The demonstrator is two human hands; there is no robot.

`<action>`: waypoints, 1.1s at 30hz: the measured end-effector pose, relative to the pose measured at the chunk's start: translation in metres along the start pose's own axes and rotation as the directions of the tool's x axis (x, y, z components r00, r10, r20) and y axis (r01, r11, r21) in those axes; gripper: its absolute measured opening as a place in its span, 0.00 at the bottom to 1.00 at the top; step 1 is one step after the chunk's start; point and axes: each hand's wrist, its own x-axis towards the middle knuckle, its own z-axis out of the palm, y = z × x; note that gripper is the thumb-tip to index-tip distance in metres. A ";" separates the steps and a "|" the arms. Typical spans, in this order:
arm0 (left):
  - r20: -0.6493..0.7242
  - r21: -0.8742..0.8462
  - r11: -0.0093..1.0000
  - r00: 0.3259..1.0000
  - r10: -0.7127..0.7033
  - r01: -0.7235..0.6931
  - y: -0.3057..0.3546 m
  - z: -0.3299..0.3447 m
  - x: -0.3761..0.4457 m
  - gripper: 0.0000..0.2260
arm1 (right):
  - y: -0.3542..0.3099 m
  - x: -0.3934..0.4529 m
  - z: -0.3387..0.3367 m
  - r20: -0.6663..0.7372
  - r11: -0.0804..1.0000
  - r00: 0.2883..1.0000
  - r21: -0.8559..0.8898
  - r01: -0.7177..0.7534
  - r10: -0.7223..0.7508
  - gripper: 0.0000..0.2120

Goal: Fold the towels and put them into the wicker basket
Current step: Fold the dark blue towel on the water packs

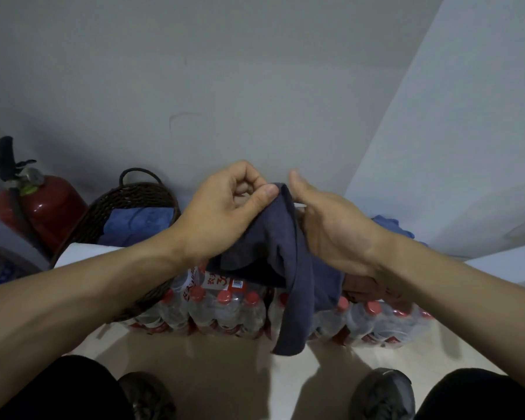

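A dark navy towel [288,268] hangs in the air in front of me, one end dangling down to about knee height. My left hand [228,213] pinches its top corner between thumb and curled fingers. My right hand [328,225] is right beside it on the towel's right side, its thumb up; its fingers go behind the cloth and are hidden. The dark wicker basket [109,204] stands at the left against the wall. A folded blue towel [137,224] lies inside it. Another blue towel [391,225] lies bunched at the right, behind my right wrist.
Shrink-wrapped packs of red-capped water bottles [225,310] stand on the floor below the towel. A red fire extinguisher [43,204] stands left of the basket. A white surface [79,253] runs under my left forearm. Grey walls meet in a corner ahead. My shoes [382,395] are at the bottom.
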 end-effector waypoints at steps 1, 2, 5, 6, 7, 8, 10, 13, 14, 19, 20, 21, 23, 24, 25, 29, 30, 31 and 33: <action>-0.017 -0.007 1.000 1.000 0.001 -0.001 0.000 0.000 0.000 0.10 | 0.001 -0.002 -0.001 0.019 0.997 1.000 -0.067 0.024 -0.023 0.29; -0.041 -0.006 1.000 0.999 -0.004 0.004 -0.001 -0.001 0.001 0.09 | 0.001 -0.004 -0.002 0.013 0.988 0.999 -0.149 0.041 -0.040 0.26; -0.140 0.069 0.997 0.990 -0.027 0.037 -0.004 -0.005 0.003 0.08 | 0.002 -0.007 -0.012 0.008 0.930 0.998 -0.364 0.055 -0.055 0.13; -0.170 0.095 0.994 0.985 -0.034 0.050 -0.005 -0.008 0.004 0.08 | 0.000 -0.009 -0.017 0.012 0.908 0.999 -0.416 0.044 -0.043 0.10; -0.197 0.110 0.992 0.979 -0.042 0.065 -0.006 -0.010 0.006 0.09 | 0.000 -0.009 -0.023 0.013 0.889 1.000 -0.457 0.028 -0.025 0.09; -0.223 0.113 0.990 0.973 -0.054 0.081 -0.007 -0.013 0.006 0.10 | -0.001 -0.010 -0.029 0.011 0.870 1.000 -0.493 0.012 -0.008 0.08; -0.271 0.131 0.984 0.959 -0.082 0.122 -0.013 -0.017 0.008 0.12 | -0.001 -0.011 -0.040 -0.022 0.831 0.999 -0.556 -0.032 0.024 0.06; -0.328 0.184 0.965 0.937 -0.119 0.187 -0.024 -0.022 0.005 0.14 | 0.001 -0.012 -0.054 -0.091 0.738 0.994 -0.668 -0.103 0.056 0.05; -0.339 0.184 0.961 0.931 -0.134 0.205 -0.027 -0.023 0.005 0.14 | 0.001 -0.012 -0.056 -0.109 0.700 0.992 -0.704 -0.121 0.061 0.06; -0.403 0.160 0.956 0.900 -0.165 0.247 -0.030 -0.022 0.008 0.15 | 0.003 -0.007 -0.052 -0.217 0.850 0.976 -0.512 -0.123 0.010 0.09; -0.412 0.163 0.954 0.896 -0.166 0.252 -0.031 -0.021 0.009 0.15 | 0.003 -0.006 -0.050 -0.218 0.903 0.976 -0.418 -0.099 0.006 0.08; -0.420 0.168 0.952 0.893 -0.164 0.254 -0.031 -0.020 0.010 0.15 | 0.003 -0.006 -0.050 -0.194 0.933 0.981 -0.353 -0.077 0.008 0.08; -0.427 0.173 0.950 0.889 -0.165 0.259 -0.033 -0.021 0.010 0.14 | 0.001 -0.008 -0.054 -0.108 0.888 0.994 -0.456 -0.063 0.015 0.16; -0.430 0.173 0.949 0.887 -0.169 0.265 -0.034 -0.022 0.010 0.14 | 0.000 -0.010 -0.057 -0.067 0.799 0.998 -0.600 -0.051 0.014 0.19; -0.437 0.172 0.947 0.882 -0.174 0.272 -0.036 -0.024 0.009 0.13 | -0.001 -0.011 -0.061 -0.028 0.690 1.000 -0.723 -0.028 0.011 0.19; -0.478 0.201 0.935 0.862 -0.168 0.294 -0.045 -0.036 0.007 0.11 | -0.004 -0.017 -0.080 0.029 0.482 0.999 -0.876 0.015 0.020 0.12; -0.476 0.235 0.919 0.862 -0.175 0.316 -0.048 -0.040 0.006 0.13 | -0.006 -0.019 -0.086 0.013 0.486 0.999 -0.874 -0.010 0.043 0.12; -0.464 0.262 0.900 0.863 -0.200 0.349 -0.052 -0.044 0.005 0.15 | -0.008 -0.023 -0.092 -0.011 0.498 0.998 -0.866 -0.040 0.062 0.12; -0.387 0.205 0.887 0.867 -0.314 0.413 -0.060 -0.050 0.002 0.19 | -0.012 -0.030 -0.104 -0.069 0.545 0.989 -0.828 -0.132 0.134 0.14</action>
